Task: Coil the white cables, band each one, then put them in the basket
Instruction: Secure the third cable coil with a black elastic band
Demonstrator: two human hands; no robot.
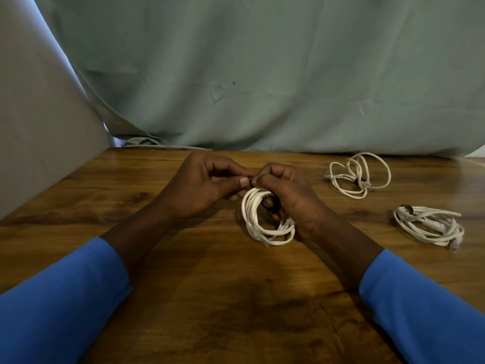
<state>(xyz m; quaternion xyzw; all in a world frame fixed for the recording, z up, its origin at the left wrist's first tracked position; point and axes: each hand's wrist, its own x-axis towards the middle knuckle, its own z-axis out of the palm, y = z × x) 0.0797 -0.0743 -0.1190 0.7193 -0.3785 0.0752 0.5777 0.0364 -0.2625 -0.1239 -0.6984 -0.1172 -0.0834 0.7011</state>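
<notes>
A coiled white cable stands on edge at the middle of the wooden table. My right hand holds the coil's right side, with a dark band partly visible inside the loop. My left hand meets it above the coil, and both thumbs and forefingers pinch a small black band. Two more white cable coils lie to the right: one loose near the back, one nearer me, each with a small dark band on it.
A pale green cloth hangs behind the table's far edge. A grey panel rises at the left. No basket is in view. Blue sleeves cover both forearms.
</notes>
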